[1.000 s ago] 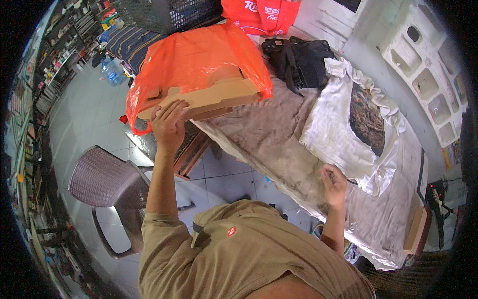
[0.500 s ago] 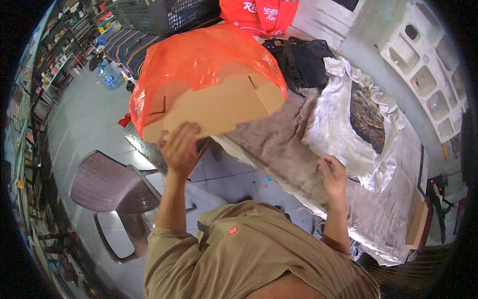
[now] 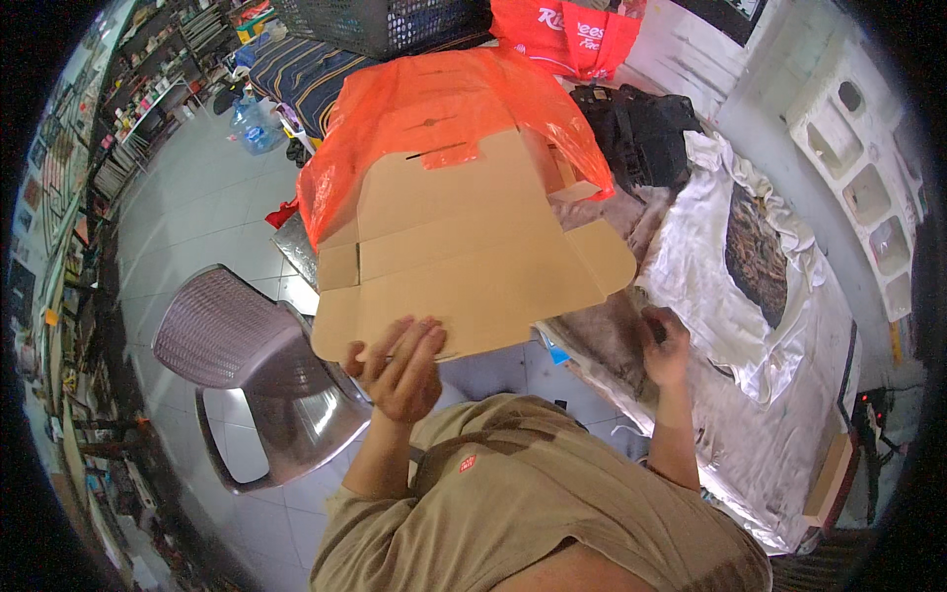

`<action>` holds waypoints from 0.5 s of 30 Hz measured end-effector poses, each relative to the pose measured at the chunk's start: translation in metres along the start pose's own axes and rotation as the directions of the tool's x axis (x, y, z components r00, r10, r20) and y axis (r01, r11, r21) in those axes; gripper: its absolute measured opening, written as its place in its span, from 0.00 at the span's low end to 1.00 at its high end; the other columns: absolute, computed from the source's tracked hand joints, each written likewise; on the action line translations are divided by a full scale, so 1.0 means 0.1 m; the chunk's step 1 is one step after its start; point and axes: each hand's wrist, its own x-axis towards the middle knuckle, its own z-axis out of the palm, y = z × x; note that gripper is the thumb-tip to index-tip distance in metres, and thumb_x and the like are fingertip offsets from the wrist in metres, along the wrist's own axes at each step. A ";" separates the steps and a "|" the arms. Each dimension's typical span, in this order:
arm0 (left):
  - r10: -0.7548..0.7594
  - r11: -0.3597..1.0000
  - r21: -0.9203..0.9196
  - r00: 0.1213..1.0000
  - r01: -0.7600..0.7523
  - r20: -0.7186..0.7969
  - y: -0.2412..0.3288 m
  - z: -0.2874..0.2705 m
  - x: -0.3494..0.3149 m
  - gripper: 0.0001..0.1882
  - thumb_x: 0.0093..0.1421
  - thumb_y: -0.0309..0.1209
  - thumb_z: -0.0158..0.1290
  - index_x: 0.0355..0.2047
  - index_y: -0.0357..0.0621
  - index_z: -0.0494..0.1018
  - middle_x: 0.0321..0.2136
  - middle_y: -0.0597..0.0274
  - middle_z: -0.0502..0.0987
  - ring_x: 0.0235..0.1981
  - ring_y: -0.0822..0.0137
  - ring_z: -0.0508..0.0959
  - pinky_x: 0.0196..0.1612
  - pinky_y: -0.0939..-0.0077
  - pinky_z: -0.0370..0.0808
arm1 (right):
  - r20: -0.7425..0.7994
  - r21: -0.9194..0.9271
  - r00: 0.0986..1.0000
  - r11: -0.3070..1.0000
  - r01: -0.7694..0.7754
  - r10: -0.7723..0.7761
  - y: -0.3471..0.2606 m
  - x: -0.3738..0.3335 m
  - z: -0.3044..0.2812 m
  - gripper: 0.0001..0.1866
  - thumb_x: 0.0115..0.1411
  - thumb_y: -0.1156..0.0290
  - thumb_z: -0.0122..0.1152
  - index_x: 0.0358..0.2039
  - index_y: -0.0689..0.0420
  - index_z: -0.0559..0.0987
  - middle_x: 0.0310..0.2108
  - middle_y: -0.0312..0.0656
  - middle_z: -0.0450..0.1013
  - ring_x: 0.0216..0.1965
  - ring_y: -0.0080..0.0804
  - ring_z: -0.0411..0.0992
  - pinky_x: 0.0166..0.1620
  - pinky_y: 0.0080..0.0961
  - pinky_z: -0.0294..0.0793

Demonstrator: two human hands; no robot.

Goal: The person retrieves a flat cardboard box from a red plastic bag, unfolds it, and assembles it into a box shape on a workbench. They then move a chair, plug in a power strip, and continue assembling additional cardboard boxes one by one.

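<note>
My left hand is closed on the near edge of a flat, unfolded cardboard box. Its fingers lie over the brown surface, which has crease lines, a slot and rounded side flaps. The far part of the cardboard is inside or under a thin orange plastic bag. My right hand hovers over the cloth-covered table, apart from the cardboard, with its fingers curled; whether anything is in them is hidden. Beside it lies a crumpled white cloth around a dark patterned patch.
A grey-brown plastic chair stands at the left on the tiled floor. A black bag, a red shopping bag and a dark plastic crate are at the back. A white shelf panel with openings stands at the right.
My left hand has drawn the cardboard toward me, so much more of it shows outside the orange bag. My right hand's fingers have curled further, and the view has shifted slightly.
</note>
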 end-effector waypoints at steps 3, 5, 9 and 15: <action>-0.034 0.999 0.036 0.996 0.036 -0.077 -0.03 -0.18 0.00 0.11 0.59 0.36 0.42 0.28 0.49 0.75 0.30 0.67 0.78 0.37 0.65 0.75 0.50 0.66 0.55 | 0.037 0.008 0.997 0.998 -0.067 0.067 -0.01 0.00 -0.02 0.07 0.47 0.80 0.56 0.29 0.63 0.73 0.27 0.45 0.71 0.30 0.35 0.70 0.36 0.25 0.68; 0.008 0.999 0.044 0.994 -0.003 -0.113 0.04 -0.33 -0.06 0.08 0.57 0.35 0.46 0.26 0.50 0.74 0.29 0.68 0.78 0.37 0.65 0.75 0.49 0.62 0.56 | 0.079 -0.029 0.988 0.991 -0.128 0.130 -0.04 0.01 -0.05 0.10 0.48 0.79 0.58 0.33 0.63 0.73 0.31 0.47 0.72 0.34 0.37 0.71 0.40 0.27 0.68; 0.096 0.995 0.040 0.986 -0.092 -0.135 0.23 -0.56 -0.25 0.04 0.51 0.36 0.53 0.25 0.53 0.70 0.28 0.69 0.78 0.37 0.64 0.74 0.49 0.59 0.56 | 0.169 0.265 0.978 0.950 -0.165 0.123 -0.12 -0.02 -0.07 0.12 0.49 0.75 0.58 0.35 0.65 0.72 0.34 0.45 0.72 0.38 0.33 0.70 0.43 0.25 0.67; 0.068 0.995 0.082 0.986 -0.055 -0.155 0.56 -0.80 -0.39 0.10 0.53 0.41 0.52 0.28 0.51 0.69 0.30 0.65 0.77 0.36 0.62 0.73 0.48 0.57 0.59 | 0.198 0.187 0.976 0.974 -0.127 0.089 0.07 -0.08 -0.03 0.32 0.44 0.66 0.64 0.49 0.65 0.65 0.41 0.45 0.68 0.44 0.33 0.66 0.47 0.29 0.65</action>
